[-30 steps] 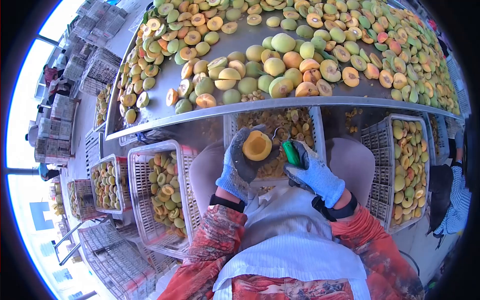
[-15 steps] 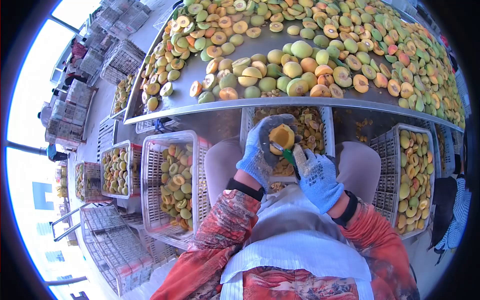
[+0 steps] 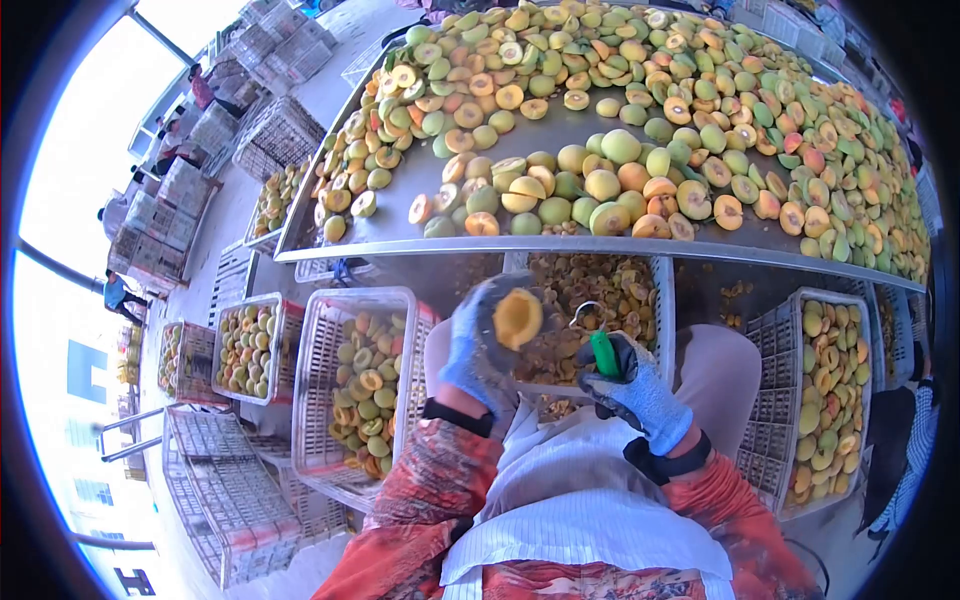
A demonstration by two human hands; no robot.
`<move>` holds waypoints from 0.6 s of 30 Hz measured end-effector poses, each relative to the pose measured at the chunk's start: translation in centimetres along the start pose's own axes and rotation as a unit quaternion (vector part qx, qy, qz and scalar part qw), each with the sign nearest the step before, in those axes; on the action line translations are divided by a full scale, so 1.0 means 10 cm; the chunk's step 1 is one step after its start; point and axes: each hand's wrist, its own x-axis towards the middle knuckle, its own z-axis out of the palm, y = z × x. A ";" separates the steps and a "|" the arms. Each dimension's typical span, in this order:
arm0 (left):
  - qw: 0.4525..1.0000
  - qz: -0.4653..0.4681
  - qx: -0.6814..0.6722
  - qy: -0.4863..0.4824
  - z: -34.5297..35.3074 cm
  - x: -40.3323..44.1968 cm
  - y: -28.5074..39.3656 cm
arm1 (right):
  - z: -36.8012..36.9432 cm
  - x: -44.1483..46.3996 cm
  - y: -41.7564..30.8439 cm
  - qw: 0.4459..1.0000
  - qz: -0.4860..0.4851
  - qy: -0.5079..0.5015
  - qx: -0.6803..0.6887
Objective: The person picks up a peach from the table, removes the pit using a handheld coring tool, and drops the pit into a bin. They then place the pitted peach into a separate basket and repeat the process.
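Observation:
My left hand (image 3: 482, 340), in a blue glove with a dark coating, is closed around a hollowed peach half (image 3: 517, 318). The cut orange side faces up, and no stone shows in it. To the right, my right hand (image 3: 637, 385), gloved alike, grips a green-handled pitting tool (image 3: 604, 353). Its thin curved metal end (image 3: 584, 313) points up and left, apart from the fruit. Below both hands, between my knees, a white crate (image 3: 664, 300) holds brownish stones and scraps.
Halved and whole peaches cover much of the metal table (image 3: 400, 246) ahead. A crate of peach halves (image 3: 310, 390) stands at my left, another (image 3: 862, 390) at my right. Stacked crates (image 3: 235, 500) are at lower left. Several people sit or stand far left.
The tool has come out of the peach half. My left hand has moved left and down with the fruit, while my right hand has lowered slightly. The camera view has shifted.

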 end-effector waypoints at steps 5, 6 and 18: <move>0.818 0.136 0.450 0.331 -1.85 -0.39 0.92 | -0.50 0.11 0.27 0.912 -0.131 0.131 -0.365; 0.766 0.032 0.535 0.354 -1.85 -0.45 1.06 | -0.55 0.12 0.29 0.786 -0.116 0.165 -0.584; 0.468 -0.010 0.849 0.247 -0.36 1.76 0.40 | -0.57 0.20 0.28 0.853 -0.070 0.131 -0.500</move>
